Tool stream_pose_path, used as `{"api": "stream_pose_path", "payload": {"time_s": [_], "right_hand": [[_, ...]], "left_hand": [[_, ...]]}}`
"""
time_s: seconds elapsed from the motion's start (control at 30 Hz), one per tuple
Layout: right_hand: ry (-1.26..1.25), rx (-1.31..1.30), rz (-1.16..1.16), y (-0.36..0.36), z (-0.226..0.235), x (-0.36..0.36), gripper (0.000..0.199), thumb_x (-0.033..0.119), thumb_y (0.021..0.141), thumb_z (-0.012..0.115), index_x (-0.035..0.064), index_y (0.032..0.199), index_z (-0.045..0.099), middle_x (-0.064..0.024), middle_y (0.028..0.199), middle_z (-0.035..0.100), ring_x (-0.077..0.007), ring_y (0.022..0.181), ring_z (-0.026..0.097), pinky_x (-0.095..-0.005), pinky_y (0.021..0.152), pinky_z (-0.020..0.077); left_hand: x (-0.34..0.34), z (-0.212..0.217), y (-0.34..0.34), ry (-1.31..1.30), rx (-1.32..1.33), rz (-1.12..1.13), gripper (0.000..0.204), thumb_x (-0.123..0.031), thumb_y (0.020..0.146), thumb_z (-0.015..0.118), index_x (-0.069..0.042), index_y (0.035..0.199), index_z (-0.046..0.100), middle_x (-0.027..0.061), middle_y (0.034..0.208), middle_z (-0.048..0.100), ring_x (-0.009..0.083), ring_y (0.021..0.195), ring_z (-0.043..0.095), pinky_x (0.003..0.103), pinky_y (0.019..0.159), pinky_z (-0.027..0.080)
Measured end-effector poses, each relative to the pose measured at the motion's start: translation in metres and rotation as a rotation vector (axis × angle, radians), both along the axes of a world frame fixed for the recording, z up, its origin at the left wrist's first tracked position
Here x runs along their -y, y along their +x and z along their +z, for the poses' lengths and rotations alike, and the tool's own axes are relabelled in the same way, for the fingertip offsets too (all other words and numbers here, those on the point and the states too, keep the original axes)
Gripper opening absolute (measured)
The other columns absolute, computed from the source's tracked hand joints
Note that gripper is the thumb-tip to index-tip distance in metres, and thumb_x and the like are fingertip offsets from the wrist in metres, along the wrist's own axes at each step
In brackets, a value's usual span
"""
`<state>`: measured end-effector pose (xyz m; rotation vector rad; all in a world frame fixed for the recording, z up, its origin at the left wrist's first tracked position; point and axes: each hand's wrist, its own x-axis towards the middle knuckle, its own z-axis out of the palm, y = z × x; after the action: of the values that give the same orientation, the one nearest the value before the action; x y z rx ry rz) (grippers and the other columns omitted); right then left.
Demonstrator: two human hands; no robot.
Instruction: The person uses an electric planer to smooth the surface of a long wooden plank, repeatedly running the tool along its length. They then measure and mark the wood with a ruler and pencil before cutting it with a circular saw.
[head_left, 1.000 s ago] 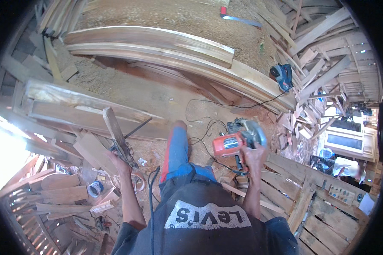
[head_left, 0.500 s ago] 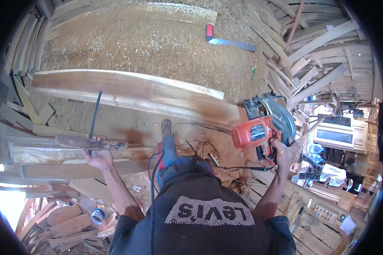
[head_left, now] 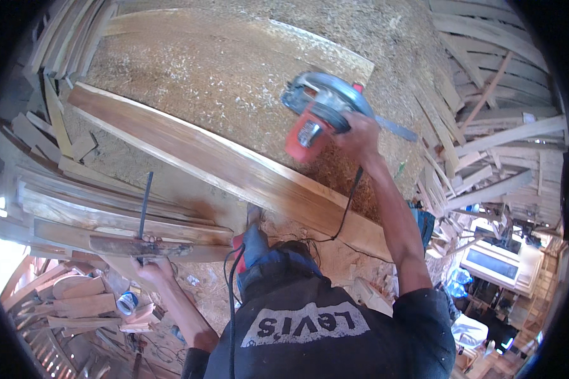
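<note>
My right hand (head_left: 360, 136) is closed around the handle of a red circular saw (head_left: 305, 138), held over the sawdust beyond a long plank (head_left: 221, 158). The saw's cord hangs down across the plank. Partly hidden behind the saw lies a square (head_left: 395, 128) with a red stock and metal blade. At the left, my left hand (head_left: 155, 268) grips a brown wooden piece (head_left: 117, 245) together with a thin dark rod (head_left: 145, 205), which crosses it upright. Whether the two are joined I cannot tell.
Another board (head_left: 325, 44) lies at the far side in the sawdust. Stacked planks (head_left: 133, 221) run along the left. Offcuts (head_left: 85, 303) and a small can (head_left: 127, 303) are at the lower left. Loose timber (head_left: 493, 189) is heaped on the right; a cord (head_left: 232, 316) crosses my shirt.
The saw has swung up and leftward in my right hand, off the plank's right end to over the sawdust. My left hand has moved slightly down with its wooden piece and rod. The view has turned.
</note>
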<state>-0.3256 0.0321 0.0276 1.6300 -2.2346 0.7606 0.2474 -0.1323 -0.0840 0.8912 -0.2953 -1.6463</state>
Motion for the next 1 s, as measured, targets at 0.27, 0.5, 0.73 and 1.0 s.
{"api": "stream_pose_path", "payload": {"time_s": [0.27,0.5,0.73,1.0], "right_hand": [[0.254,-0.148,0.128,-0.064,-0.100,0.077,0.038,0.019,0.064,0.082,0.0145,0.101,0.077,-0.0085,0.081,0.072,-0.0304,0.078,0.068,-0.0451,0.068,0.0560],[0.560,-0.273,0.158,-0.113,-0.117,0.017,0.035,0.022,0.079,0.075,0.0199,0.114,0.075,-0.0052,0.099,0.072,-0.0284,0.094,0.069,-0.0454,0.075,0.0586],[0.432,-0.089,-0.039,-0.079,-0.115,-0.024,0.038,0.020,0.091,0.067,0.0167,0.128,0.067,-0.0096,0.113,0.063,-0.0341,0.106,0.067,-0.0447,0.084,0.0590],[0.747,0.643,-0.484,-0.009,-0.151,-0.172,0.081,0.045,0.081,0.087,0.0097,0.144,0.052,-0.0182,0.127,0.065,-0.0348,0.120,0.066,-0.0461,0.091,0.0575]], "left_hand": [[-0.039,0.020,0.006,-0.036,0.095,-0.010,0.073,-0.041,0.099,0.060,0.004,0.155,0.043,0.0147,0.117,0.063,0.0278,0.114,0.058,0.049,0.110,0.041],[-0.039,0.008,-0.002,-0.041,0.098,-0.121,0.082,-0.043,0.092,0.068,0.005,0.154,0.042,0.0131,0.119,0.059,0.0276,0.114,0.054,0.050,0.113,0.037],[-0.010,0.009,-0.080,-0.166,-0.063,-0.366,0.076,-0.036,0.093,0.065,0.004,0.153,0.043,0.0137,0.118,0.059,0.0276,0.113,0.055,0.052,0.116,0.034],[-0.074,0.035,-0.130,-0.155,-0.050,-0.330,0.074,-0.035,0.094,0.062,0.004,0.153,0.043,0.0172,0.120,0.063,0.0291,0.113,0.059,0.050,0.115,0.038]]}}
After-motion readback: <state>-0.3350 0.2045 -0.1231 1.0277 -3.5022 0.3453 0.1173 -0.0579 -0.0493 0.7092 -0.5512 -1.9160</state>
